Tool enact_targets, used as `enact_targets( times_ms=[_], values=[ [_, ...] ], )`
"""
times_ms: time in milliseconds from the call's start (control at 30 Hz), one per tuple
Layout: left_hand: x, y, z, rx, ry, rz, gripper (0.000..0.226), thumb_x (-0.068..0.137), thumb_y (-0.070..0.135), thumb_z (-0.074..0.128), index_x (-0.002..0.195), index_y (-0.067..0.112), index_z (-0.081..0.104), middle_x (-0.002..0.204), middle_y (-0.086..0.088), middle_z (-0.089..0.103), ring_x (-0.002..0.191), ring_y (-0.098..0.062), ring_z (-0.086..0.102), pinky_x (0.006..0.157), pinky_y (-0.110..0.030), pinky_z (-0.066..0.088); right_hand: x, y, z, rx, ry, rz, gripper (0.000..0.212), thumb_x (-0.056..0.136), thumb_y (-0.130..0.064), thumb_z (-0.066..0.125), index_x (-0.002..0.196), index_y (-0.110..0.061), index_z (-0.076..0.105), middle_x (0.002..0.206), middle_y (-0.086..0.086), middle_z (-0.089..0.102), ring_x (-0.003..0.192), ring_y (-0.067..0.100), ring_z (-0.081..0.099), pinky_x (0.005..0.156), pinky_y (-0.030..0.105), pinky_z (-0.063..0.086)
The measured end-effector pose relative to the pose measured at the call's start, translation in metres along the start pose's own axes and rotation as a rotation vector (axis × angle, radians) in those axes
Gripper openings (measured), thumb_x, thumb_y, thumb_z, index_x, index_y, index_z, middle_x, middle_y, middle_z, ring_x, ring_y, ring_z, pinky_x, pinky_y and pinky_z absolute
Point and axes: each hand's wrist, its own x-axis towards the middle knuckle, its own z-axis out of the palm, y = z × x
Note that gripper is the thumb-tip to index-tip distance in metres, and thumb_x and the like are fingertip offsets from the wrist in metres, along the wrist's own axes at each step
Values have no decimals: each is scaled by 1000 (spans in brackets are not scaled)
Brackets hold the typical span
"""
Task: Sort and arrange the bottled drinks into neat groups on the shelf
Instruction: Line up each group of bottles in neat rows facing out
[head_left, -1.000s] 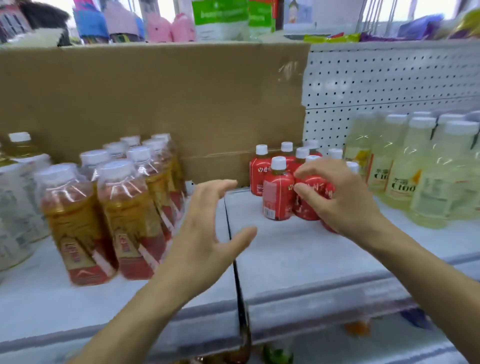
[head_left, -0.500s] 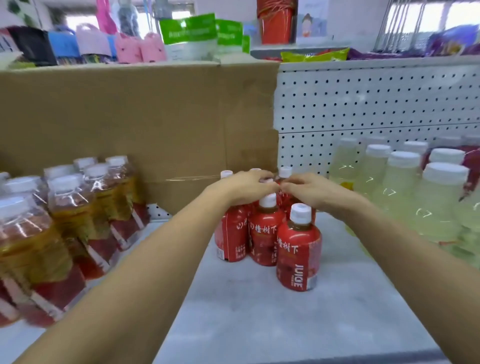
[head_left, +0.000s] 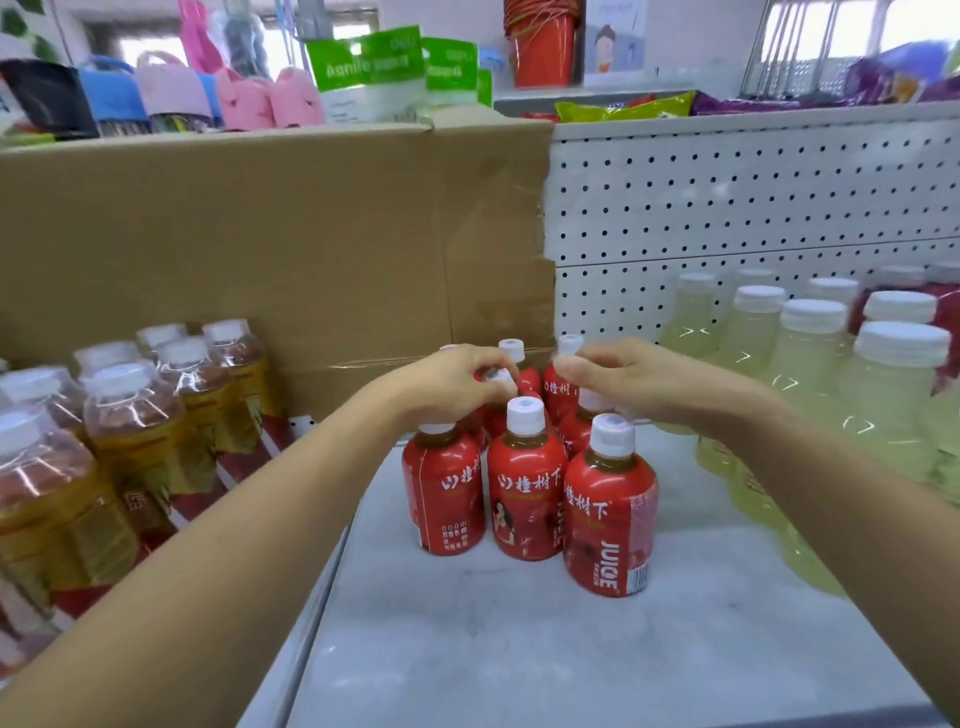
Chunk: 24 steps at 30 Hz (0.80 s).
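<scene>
Head view: at the left of the shelf, amber bottles stand before a cardboard box. Your left hand curls its fingers round a white cap among the red juice bottles, which cluster mid-shelf. Your right hand lies curled over caps at the cluster's right side; whether it grips one cannot be told. Pale yellow bottles stand just beside, rightward.
</scene>
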Motion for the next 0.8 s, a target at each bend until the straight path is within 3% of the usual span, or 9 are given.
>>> enact_targets(
  times_ms=[67, 133, 233, 333, 400, 500, 600, 700, 800],
  values=[
    [2, 6, 3, 42, 33, 20, 10, 97, 32, 55, 99, 33, 64, 87, 6, 61, 84, -18, 55, 71, -31, 42, -3, -14, 7, -101, 9, -107, 33, 95, -56, 49, 94, -28, 67, 83, -15, 60, 78, 5, 56, 75, 26, 46],
    [6, 11, 6, 116, 48, 44, 12, 94, 25, 55, 99, 25, 66, 87, 0, 64, 84, -23, 56, 72, -35, 44, -3, -26, 18, -356, -32, -180, 33, 91, -56, 54, 113, -35, 65, 102, -14, 64, 91, 5, 58, 83, 29, 49],
    [8, 14, 4, 165, 66, 64, 23, 91, 24, 57, 110, 29, 70, 86, 7, 63, 84, -20, 56, 72, -33, 43, 1, -28, 29, -666, -13, -246, 32, 89, -52, 59, 118, -39, 58, 90, -16, 56, 78, 2, 49, 69, 26, 41],
    [6, 10, 3, 140, 65, 92, 15, 92, 24, 58, 101, 30, 69, 81, 8, 63, 77, -16, 59, 68, -31, 45, -1, -23, 27, -646, 54, -253, 28, 89, -47, 63, 112, -32, 62, 82, -16, 52, 74, 3, 47, 61, 23, 33],
    [2, 8, 2, 116, 61, 81, 7, 94, 25, 60, 96, 27, 66, 78, 8, 61, 73, -14, 57, 64, -29, 43, -3, -19, 24, -633, 77, -251, 28, 89, -47, 63, 106, -25, 63, 84, -13, 54, 79, 9, 50, 64, 29, 37],
    [-6, 4, -1, 114, 71, 49, 10, 94, 30, 60, 98, 22, 64, 91, 3, 65, 85, -19, 60, 75, -35, 48, -6, -17, 21, -610, 75, -219, 27, 88, -46, 64, 98, -21, 64, 84, -10, 58, 81, 14, 55, 70, 34, 46],
    [-18, 1, -5, 141, 74, -23, 11, 91, 38, 59, 90, 29, 62, 93, 4, 62, 85, -19, 60, 78, -39, 50, -7, -21, 19, -596, 86, -187, 27, 84, -39, 68, 92, -14, 66, 85, 1, 65, 79, 19, 58, 71, 40, 51],
    [-32, -1, -9, 200, 69, -106, 14, 89, 40, 57, 79, 31, 60, 83, 5, 62, 79, -20, 60, 74, -38, 50, -4, -25, 18, -613, 81, -156, 28, 79, -32, 70, 87, -6, 65, 78, 9, 61, 65, 19, 49, 57, 35, 40],
    [-46, -6, -17, 225, 71, -171, 16, 86, 40, 59, 81, 26, 65, 82, 3, 68, 81, -22, 64, 77, -42, 53, -2, -25, 13, -631, 91, -107, 22, 73, -28, 72, 71, -10, 59, 64, 1, 51, 59, 15, 44, 53, 31, 34]
  ],
)
